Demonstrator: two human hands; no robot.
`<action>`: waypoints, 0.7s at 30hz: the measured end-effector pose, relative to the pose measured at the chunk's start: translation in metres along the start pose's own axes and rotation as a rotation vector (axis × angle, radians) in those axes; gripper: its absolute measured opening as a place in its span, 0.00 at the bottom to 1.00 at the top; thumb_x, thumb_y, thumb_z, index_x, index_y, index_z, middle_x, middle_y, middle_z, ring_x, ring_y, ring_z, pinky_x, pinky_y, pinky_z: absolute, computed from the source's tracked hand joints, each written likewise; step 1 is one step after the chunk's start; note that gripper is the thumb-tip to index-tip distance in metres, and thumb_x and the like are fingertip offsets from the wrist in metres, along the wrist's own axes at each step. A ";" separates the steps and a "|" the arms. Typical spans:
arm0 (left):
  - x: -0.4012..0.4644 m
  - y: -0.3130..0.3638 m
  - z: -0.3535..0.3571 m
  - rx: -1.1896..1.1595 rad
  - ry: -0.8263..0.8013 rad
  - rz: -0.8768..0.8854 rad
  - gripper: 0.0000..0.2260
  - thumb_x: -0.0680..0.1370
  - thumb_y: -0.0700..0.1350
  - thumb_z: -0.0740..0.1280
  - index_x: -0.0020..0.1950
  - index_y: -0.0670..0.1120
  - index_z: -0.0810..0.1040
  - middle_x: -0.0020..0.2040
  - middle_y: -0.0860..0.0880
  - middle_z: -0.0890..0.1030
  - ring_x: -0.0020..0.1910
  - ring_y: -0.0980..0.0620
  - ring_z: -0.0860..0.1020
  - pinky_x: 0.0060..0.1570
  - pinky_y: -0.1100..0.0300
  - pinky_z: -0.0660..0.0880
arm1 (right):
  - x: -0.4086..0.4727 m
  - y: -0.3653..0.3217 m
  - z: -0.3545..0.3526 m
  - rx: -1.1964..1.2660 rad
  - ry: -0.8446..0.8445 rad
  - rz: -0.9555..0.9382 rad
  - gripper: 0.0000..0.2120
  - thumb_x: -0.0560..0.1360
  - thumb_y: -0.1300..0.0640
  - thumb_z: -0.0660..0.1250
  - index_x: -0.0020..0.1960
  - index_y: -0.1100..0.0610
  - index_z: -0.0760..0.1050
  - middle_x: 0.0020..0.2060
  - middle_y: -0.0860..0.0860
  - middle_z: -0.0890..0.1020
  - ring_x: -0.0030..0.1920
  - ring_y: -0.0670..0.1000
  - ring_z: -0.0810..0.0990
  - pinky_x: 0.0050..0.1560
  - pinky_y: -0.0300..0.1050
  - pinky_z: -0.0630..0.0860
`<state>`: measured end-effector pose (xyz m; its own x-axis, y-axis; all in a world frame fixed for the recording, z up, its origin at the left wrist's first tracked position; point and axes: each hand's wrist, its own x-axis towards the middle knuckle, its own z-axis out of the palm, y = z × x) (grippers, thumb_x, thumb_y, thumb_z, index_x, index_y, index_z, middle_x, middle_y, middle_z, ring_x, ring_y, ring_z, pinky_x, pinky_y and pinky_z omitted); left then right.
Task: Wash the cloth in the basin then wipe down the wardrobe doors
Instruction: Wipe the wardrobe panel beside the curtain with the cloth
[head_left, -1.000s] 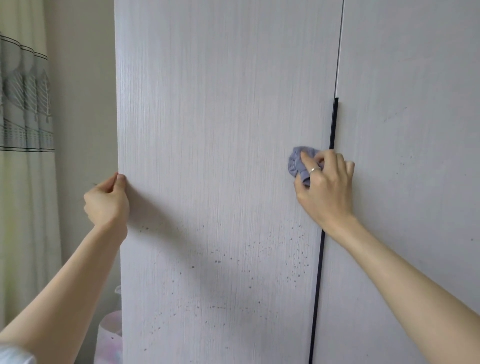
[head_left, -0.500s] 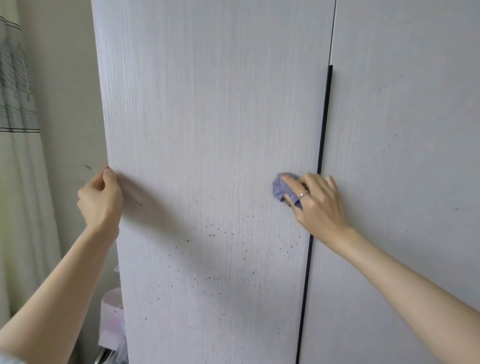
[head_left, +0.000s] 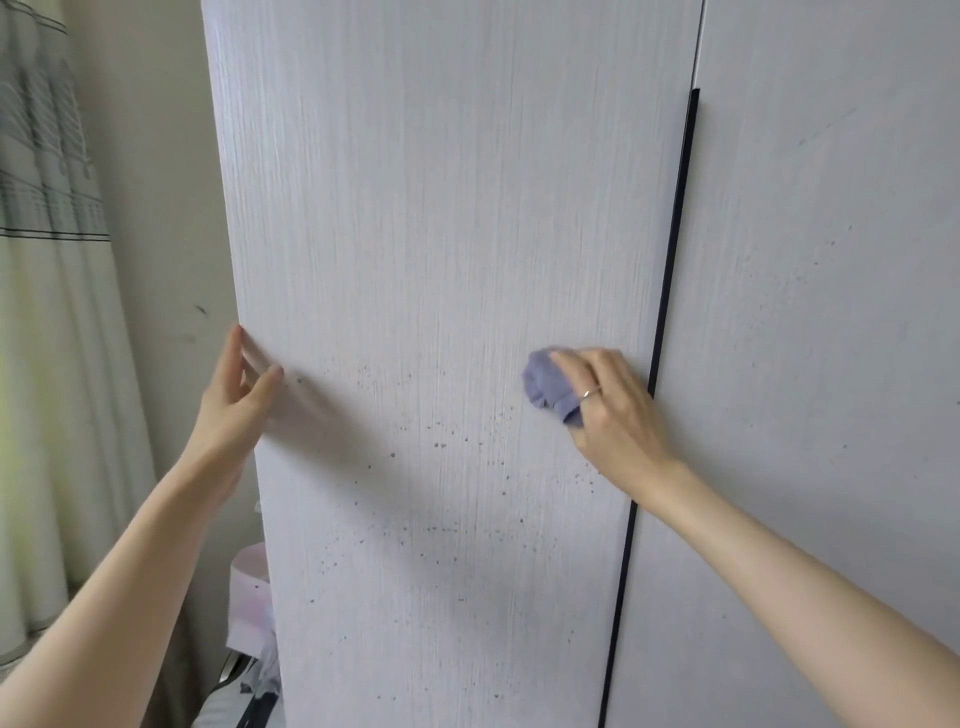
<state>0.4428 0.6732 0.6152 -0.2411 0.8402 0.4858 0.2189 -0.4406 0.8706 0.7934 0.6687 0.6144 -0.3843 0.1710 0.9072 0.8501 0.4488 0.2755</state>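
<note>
A pale grey wood-grain wardrobe door (head_left: 441, 208) fills the middle of the view, speckled with dark spots across its lower half. My right hand (head_left: 615, 410) grips a bunched purple cloth (head_left: 545, 387) and presses it on this door, just left of the black handle strip (head_left: 670, 291). My left hand (head_left: 236, 395) is at the door's left edge with fingers stretched out straight; the fingertips touch the door face and are blurred. A second door (head_left: 831, 312) lies to the right of the strip.
A beige wall (head_left: 156, 182) and a patterned curtain (head_left: 47, 260) stand to the left. Low down beside the wardrobe is a pink-white bag or container (head_left: 249, 603) with dark items beneath it.
My right hand slid the cloth down and left across the door. My left hand uncurled from the door's edge and now has straight fingers. The view shifted downward.
</note>
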 end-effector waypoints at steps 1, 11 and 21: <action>-0.002 -0.004 -0.001 -0.004 -0.002 -0.008 0.26 0.81 0.47 0.60 0.76 0.61 0.54 0.75 0.56 0.59 0.74 0.57 0.58 0.73 0.53 0.55 | 0.007 -0.001 0.002 0.000 0.063 0.104 0.30 0.59 0.72 0.76 0.60 0.64 0.73 0.49 0.56 0.73 0.48 0.55 0.71 0.42 0.48 0.73; -0.017 -0.013 -0.001 -0.050 0.001 -0.034 0.21 0.82 0.41 0.56 0.65 0.68 0.66 0.55 0.60 0.75 0.57 0.59 0.72 0.62 0.63 0.64 | -0.009 -0.025 0.023 -0.071 -0.105 -0.448 0.18 0.76 0.70 0.51 0.53 0.66 0.79 0.42 0.59 0.79 0.44 0.56 0.69 0.37 0.49 0.77; -0.017 -0.020 -0.003 -0.086 -0.003 -0.071 0.29 0.79 0.33 0.50 0.72 0.61 0.65 0.63 0.63 0.73 0.66 0.61 0.68 0.69 0.61 0.61 | -0.012 -0.063 0.049 -0.007 -0.188 -0.618 0.19 0.80 0.66 0.50 0.50 0.65 0.80 0.42 0.56 0.81 0.40 0.56 0.78 0.39 0.49 0.76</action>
<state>0.4398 0.6665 0.5901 -0.2500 0.8714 0.4221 0.1194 -0.4049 0.9065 0.7269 0.6814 0.5703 -0.8598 0.0338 0.5094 0.4538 0.5078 0.7323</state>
